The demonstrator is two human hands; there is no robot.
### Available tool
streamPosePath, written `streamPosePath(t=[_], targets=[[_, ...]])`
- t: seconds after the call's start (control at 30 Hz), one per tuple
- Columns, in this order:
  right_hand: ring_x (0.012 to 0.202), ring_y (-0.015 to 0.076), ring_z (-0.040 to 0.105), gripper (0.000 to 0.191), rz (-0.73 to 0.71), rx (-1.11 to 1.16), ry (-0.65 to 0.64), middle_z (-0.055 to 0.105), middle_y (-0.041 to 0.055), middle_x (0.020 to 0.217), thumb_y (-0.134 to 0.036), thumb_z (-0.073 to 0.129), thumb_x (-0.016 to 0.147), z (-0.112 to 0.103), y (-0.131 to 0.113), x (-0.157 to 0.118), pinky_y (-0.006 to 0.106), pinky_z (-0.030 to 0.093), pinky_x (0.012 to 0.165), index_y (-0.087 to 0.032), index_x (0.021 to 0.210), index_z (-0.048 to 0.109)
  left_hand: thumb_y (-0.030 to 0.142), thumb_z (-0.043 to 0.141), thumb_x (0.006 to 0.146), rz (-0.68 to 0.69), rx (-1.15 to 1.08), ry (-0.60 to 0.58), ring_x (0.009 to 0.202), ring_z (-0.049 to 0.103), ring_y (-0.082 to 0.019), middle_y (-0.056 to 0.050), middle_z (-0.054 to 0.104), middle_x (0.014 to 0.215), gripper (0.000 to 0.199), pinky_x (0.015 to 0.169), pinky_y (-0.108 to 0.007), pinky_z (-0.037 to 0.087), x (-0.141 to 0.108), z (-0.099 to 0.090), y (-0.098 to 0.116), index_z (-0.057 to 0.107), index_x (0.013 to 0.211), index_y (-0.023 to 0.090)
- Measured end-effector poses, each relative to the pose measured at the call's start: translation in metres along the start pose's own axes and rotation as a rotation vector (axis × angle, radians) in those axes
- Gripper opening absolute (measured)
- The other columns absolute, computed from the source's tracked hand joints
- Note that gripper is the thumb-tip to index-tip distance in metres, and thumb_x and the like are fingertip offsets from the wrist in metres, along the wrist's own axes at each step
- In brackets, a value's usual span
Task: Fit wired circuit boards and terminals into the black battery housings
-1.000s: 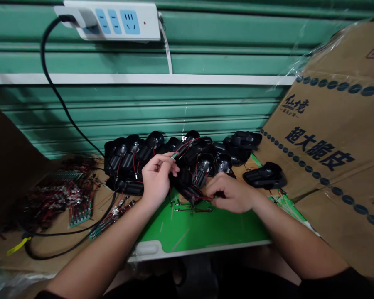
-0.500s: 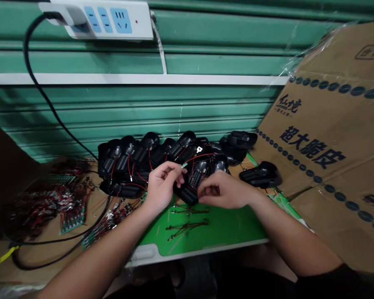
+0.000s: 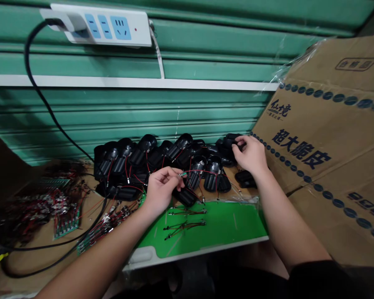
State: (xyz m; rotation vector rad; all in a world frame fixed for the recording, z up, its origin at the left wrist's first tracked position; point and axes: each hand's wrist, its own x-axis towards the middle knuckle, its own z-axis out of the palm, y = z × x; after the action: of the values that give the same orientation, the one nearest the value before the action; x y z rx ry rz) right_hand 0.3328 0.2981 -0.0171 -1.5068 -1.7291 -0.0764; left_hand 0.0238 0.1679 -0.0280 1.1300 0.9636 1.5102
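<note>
My left hand (image 3: pixel 162 187) is closed in a pinch on a small green circuit board (image 3: pixel 183 174), from which a thin red wire runs to the right. At the back right, my right hand (image 3: pixel 251 153) has its fingers curled onto the edge of a black plastic housing (image 3: pixel 231 138) on top of a pile. Part of that housing is hidden behind the fingers. Several similar black housings with red wires, one of them a rounded housing (image 3: pixel 212 168), lie between the hands. Small wired parts (image 3: pixel 187 225) rest on the green board (image 3: pixel 224 224) in front.
To the left lies a heap of wired circuit boards (image 3: pixel 43 207) with a black cable (image 3: pixel 46 245) looping past it. A cardboard box (image 3: pixel 324 124) leans on the right. Above, a white power strip (image 3: pixel 143 29) hangs on the green shutter wall (image 3: pixel 112 104).
My right hand has moved up and right, from the middle of the board to the pile of black housings. My left hand still pinches the circuit board in nearly the same place.
</note>
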Motion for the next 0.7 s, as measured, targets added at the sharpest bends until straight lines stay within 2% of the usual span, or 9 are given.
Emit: streamPosePath(t=[0.07, 0.13, 0.23, 0.33, 0.43, 0.53, 0.7], targets=[[0.119, 0.0296, 0.068, 0.044, -0.028, -0.068, -0.025, 0.072, 0.0160, 0.130, -0.033, 0.065, 0.094, 0.009, 0.010, 0.001, 0.041, 0.052, 0.111, -0.011, 0.130, 0.078, 0.028, 0.084, 0.071, -0.024, -0.020, -0.016, 0.058, 0.066, -0.012, -0.009, 0.076, 0.082, 0.023, 0.052, -0.023, 0.052, 0.000, 0.001, -0.001, 0.068, 0.066, 0.013], [0.127, 0.0326, 0.065, 0.047, -0.001, -0.126, -0.098, 0.068, 0.0172, 0.141, -0.033, 0.063, 0.097, 0.016, 0.017, 0.002, 0.044, 0.050, 0.115, -0.009, 0.135, 0.077, 0.031, 0.086, 0.074, -0.048, -0.049, -0.028, 0.063, 0.069, -0.014, -0.010, 0.077, 0.085, 0.023, 0.054, -0.025, 0.053, 0.000, 0.002, -0.001, 0.072, 0.071, 0.013], [0.122, 0.0318, 0.066, 0.035, 0.049, -0.170, -0.177, 0.071, 0.0165, 0.132, -0.028, 0.061, 0.099, 0.023, 0.022, 0.003, 0.042, 0.050, 0.112, -0.010, 0.122, 0.080, 0.035, 0.090, 0.076, -0.058, -0.073, -0.050, 0.070, 0.072, -0.016, -0.011, 0.078, 0.093, 0.025, 0.058, -0.026, 0.056, -0.001, 0.002, -0.002, 0.077, 0.076, 0.013], [0.114, 0.0277, 0.066, 0.024, 0.046, -0.160, -0.190, 0.073, 0.0144, 0.120, -0.022, 0.058, 0.100, 0.024, 0.025, 0.006, 0.039, 0.049, 0.109, -0.012, 0.106, 0.079, 0.037, 0.091, 0.078, -0.040, -0.051, -0.096, 0.078, 0.075, -0.015, -0.012, 0.079, 0.113, 0.026, 0.068, -0.027, 0.060, -0.001, 0.001, -0.003, 0.080, 0.079, 0.014], [0.111, 0.0250, 0.067, 0.022, 0.027, -0.125, -0.210, 0.075, 0.0134, 0.119, -0.022, 0.064, 0.099, 0.025, 0.027, 0.009, 0.036, 0.049, 0.107, -0.013, 0.112, 0.079, 0.041, 0.091, 0.081, -0.033, -0.003, -0.154, 0.076, 0.073, -0.012, -0.014, 0.077, 0.128, 0.029, 0.075, -0.029, 0.062, -0.002, -0.001, -0.003, 0.079, 0.080, 0.014], [0.109, 0.0241, 0.067, 0.022, 0.022, -0.089, -0.226, 0.076, 0.0131, 0.117, -0.022, 0.068, 0.097, 0.025, 0.026, 0.009, 0.034, 0.049, 0.105, -0.013, 0.113, 0.079, 0.044, 0.090, 0.082, -0.023, 0.045, -0.183, 0.074, 0.070, -0.011, -0.015, 0.075, 0.132, 0.033, 0.078, -0.031, 0.063, -0.002, -0.002, -0.005, 0.079, 0.079, 0.013], [0.101, 0.0230, 0.067, 0.017, 0.089, -0.012, -0.195, 0.077, 0.0112, 0.108, -0.022, 0.064, 0.098, 0.022, 0.025, 0.011, 0.034, 0.048, 0.101, -0.014, 0.098, 0.080, 0.041, 0.091, 0.081, -0.007, 0.050, -0.179, 0.102, 0.073, -0.018, -0.014, 0.072, 0.134, 0.027, 0.088, -0.031, 0.062, -0.001, -0.003, -0.008, 0.082, 0.078, 0.016]])
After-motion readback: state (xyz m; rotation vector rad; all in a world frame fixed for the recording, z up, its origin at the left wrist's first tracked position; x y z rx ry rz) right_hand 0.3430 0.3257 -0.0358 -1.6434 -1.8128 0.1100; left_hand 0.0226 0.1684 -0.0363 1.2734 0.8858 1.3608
